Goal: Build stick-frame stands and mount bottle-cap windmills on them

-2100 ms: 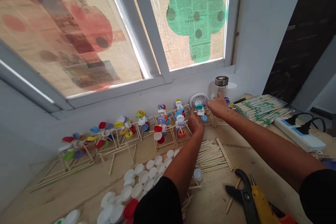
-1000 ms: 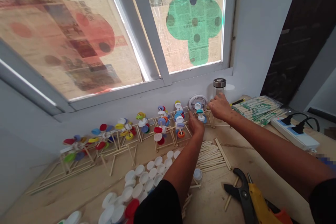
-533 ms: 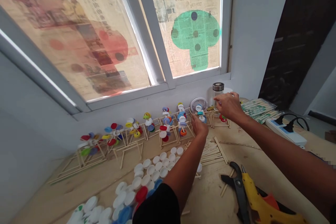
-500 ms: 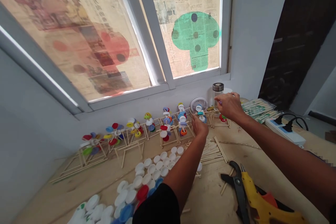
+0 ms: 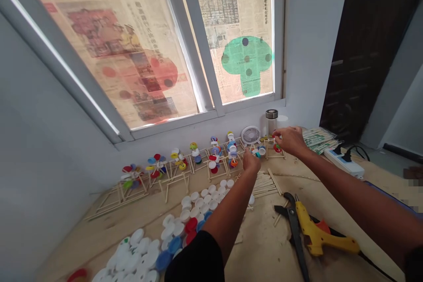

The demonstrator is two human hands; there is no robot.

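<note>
Along the wall stands a row of small stick frames carrying wheels of coloured bottle caps. My left hand point(image 5: 251, 161) is beside a wheel with blue and white caps point(image 5: 259, 152). Its fingers are curled and partly hidden, so what they hold cannot be made out. At the right end of the row, my right hand point(image 5: 291, 139) pinches with thumb and fingertips at the top of a wheel with red and green caps point(image 5: 277, 147). More cap wheels, such as a red and white one point(image 5: 213, 163), stand to the left.
Loose white caps point(image 5: 142, 251) spread over the near left table. Wooden sticks point(image 5: 264, 184) lie mid-table. Near me are black-handled cutters point(image 5: 294, 220) and a yellow glue gun point(image 5: 317, 231). A small fan point(image 5: 250, 135), a bottle point(image 5: 271, 121) and a power strip point(image 5: 343, 162) stand behind.
My right hand has come down onto the red and green cap wheel. My left hand's fingers have drawn in, and the blue and white wheel has turned. The view has tilted up slightly.
</note>
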